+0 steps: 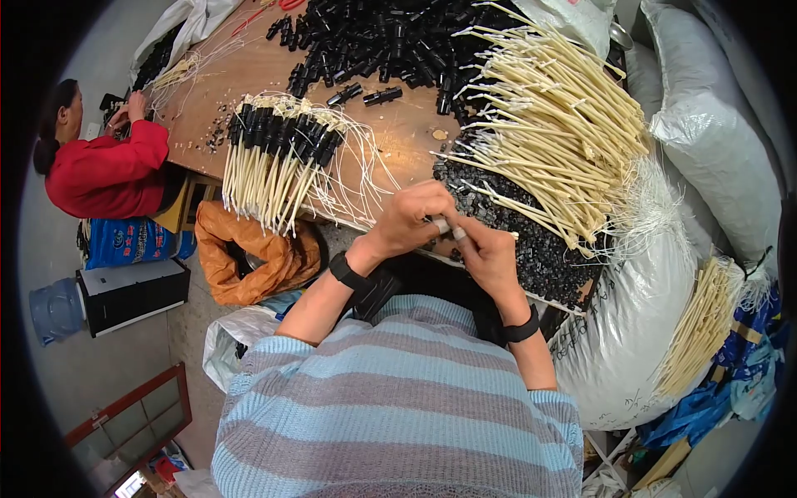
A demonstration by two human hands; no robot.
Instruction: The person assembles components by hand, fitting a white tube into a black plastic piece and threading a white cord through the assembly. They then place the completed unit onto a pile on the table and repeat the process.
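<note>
My left hand point(408, 217) and my right hand point(490, 254) meet over the table's near edge, fingertips pinched together. Whatever they hold is too small or hidden to make out; pale wraps cover some fingertips. Just beyond them lies a heap of small black plastic pieces point(538, 267). A large bundle of cream-coloured sleeved wires point(556, 124) rests on that heap, to the right. On the left, a row of cream sleeved wires point(270, 187) with black connectors point(286, 133) hangs partly over the table edge, thin white strands trailing from it.
Many black plastic connectors point(390, 41) are piled at the back of the wooden table point(365, 149). A person in a red top point(108, 170) works at the left. An orange sack point(249, 257) stands below the table; white sacks point(714, 108) crowd the right.
</note>
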